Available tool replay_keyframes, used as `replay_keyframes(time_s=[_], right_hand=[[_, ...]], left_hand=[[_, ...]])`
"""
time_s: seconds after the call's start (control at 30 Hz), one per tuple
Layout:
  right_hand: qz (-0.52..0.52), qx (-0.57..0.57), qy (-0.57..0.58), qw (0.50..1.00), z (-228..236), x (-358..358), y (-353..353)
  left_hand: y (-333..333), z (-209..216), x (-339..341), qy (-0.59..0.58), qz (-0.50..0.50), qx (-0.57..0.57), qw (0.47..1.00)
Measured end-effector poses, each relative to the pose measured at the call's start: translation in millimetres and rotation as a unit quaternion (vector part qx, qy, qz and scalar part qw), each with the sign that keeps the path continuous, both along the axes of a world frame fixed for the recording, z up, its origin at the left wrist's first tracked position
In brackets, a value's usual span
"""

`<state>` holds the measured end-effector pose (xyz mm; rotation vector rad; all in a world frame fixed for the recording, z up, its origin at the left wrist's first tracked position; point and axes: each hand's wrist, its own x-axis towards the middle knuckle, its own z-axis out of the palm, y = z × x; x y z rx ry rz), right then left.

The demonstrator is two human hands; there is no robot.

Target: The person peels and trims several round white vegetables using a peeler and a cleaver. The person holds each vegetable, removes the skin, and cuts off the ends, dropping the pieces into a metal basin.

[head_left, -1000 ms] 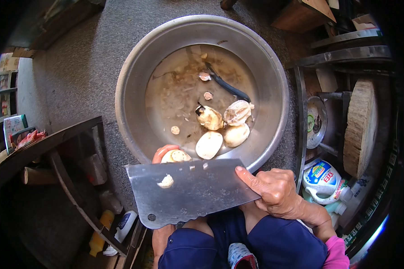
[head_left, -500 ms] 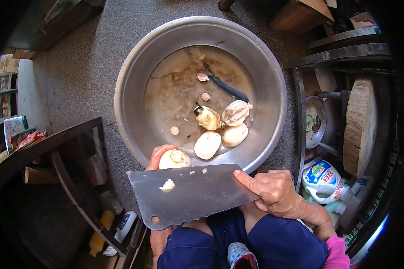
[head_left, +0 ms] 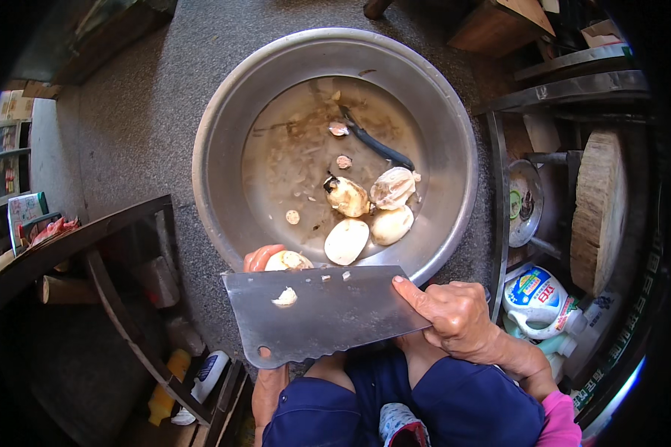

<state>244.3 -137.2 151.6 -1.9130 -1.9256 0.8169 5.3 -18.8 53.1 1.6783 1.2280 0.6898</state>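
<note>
My right hand (head_left: 458, 316) grips a broad cleaver (head_left: 328, 316), its index finger stretched along the blade. A small white shaving clings to the blade's face. Behind the blade, at the basin's near rim, my left hand (head_left: 261, 257) is wrapped around a pale lotus root piece (head_left: 289, 261); most of that hand and root is hidden by the cleaver. In the big metal basin (head_left: 224, 149), several pieces lie in shallow murky water: a peeled lotus root (head_left: 347, 241), a browned one with a dark end (head_left: 347, 197), and small cut-off slices (head_left: 292, 217). Beside them lies a long dark strip (head_left: 380, 145).
On the right, a dark metal rack holds a thick round wooden board (head_left: 598, 212), a small dish (head_left: 525, 203) and a white detergent jug (head_left: 537, 298). A wooden frame (head_left: 127, 328) with bottles stands at left. My knees (head_left: 455, 391) are just below the cleaver.
The cleaver's left end has shifted a little right and its edge has risen, covering more of the lotus root. My left fingers have curled further over the root.
</note>
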Motion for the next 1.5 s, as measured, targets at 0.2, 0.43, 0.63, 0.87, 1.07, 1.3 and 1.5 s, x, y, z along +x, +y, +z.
replay_keyframes(time_s=[0.2, 0.43, 0.63, 0.87, 1.07, 1.3, 1.5], right_hand=[[-0.089, 0.001, 0.052, 0.995, -12.4, -1.8, -0.3], [-0.218, -0.048, 0.196, 0.955, -10.6, 6.3, 0.9], [-0.018, -0.037, 0.051, 0.998, 7.9, 6.1, -3.4], [0.01, -0.006, 0.027, 1.0, 2.5, 4.1, -7.6], [0.004, 0.002, 0.01, 1.0, 0.7, 0.5, -6.0], [0.001, -0.013, 0.065, 0.998, 0.0, 1.3, -5.4], [-0.003, -0.021, 0.036, 0.999, -0.8, 1.6, -7.4]], left_hand=[[-31.0, -27.9, -21.3, -0.351, 0.078, -0.323, 0.875], [2.7, 16.5, 15.5, -0.341, 0.086, -0.403, 0.845], [-2.7, -3.5, 9.8, -0.201, 0.086, -0.332, 0.918], [-0.1, -15.3, -9.3, -0.292, 0.047, -0.333, 0.895], [-2.9, -3.9, -9.8, -0.18, 0.041, -0.225, 0.957], [-5.2, 2.4, -1.0, -0.201, 0.063, -0.197, 0.957], [-3.9, -13.2, -12.3, -0.079, -0.011, -0.056, 0.995]])
